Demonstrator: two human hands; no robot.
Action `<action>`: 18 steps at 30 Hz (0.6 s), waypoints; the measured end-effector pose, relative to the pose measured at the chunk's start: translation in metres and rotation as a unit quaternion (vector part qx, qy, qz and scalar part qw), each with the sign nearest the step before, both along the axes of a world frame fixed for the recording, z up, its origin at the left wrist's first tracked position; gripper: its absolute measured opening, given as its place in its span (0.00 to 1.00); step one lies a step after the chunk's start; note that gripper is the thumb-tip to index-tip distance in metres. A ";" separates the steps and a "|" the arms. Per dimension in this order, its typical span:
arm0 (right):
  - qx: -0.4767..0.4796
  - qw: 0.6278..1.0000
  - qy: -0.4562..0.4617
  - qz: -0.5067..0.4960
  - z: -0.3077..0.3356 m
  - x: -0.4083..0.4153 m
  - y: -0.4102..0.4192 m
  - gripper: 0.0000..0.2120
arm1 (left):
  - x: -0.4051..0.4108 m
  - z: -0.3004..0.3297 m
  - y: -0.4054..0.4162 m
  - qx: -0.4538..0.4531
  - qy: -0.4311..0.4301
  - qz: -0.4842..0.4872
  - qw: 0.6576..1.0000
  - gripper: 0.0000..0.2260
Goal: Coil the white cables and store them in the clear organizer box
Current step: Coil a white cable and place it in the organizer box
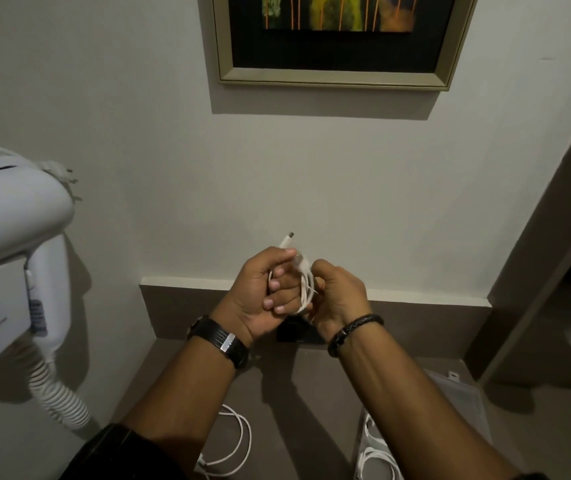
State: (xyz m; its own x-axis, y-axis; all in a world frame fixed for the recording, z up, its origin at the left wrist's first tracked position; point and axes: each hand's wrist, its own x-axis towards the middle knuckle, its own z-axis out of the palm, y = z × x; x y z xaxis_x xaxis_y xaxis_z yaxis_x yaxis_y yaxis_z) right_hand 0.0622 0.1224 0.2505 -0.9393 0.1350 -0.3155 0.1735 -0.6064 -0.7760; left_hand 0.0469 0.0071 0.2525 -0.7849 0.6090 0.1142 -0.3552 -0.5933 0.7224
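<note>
Two hands work together: our left hand (270, 292) closes around the white cable (306, 289) loops so they stay coiled, our right hand (337, 296) pinches the end. At 5 o'clock waits the clear organizer box (464, 396).

Both hands, the left hand (263, 292) and right hand (339, 296), met above the brown counter (277, 382), sharing a coiled white cable (306, 285). Below, a loose white cable (235, 441) lay left; the clear plastic organizer box (464, 400), holding coiled white cables (374, 452), sat right. A wall-mounted white hair dryer (10, 237) hung far left.
</note>
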 end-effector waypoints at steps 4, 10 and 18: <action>0.170 0.978 0.012 -0.116 -0.008 0.004 -0.008 0.10 | 0.006 -0.007 0.012 -0.043 -0.042 0.039 0.997 0.20; 0.244 0.946 0.132 -0.167 -0.023 0.021 -0.013 0.15 | -0.005 0.002 0.022 -0.028 -0.102 0.165 0.981 0.22; 0.237 0.945 0.183 0.130 -0.056 0.061 -0.002 0.21 | -0.025 0.008 0.005 -0.090 -0.112 0.353 0.924 0.19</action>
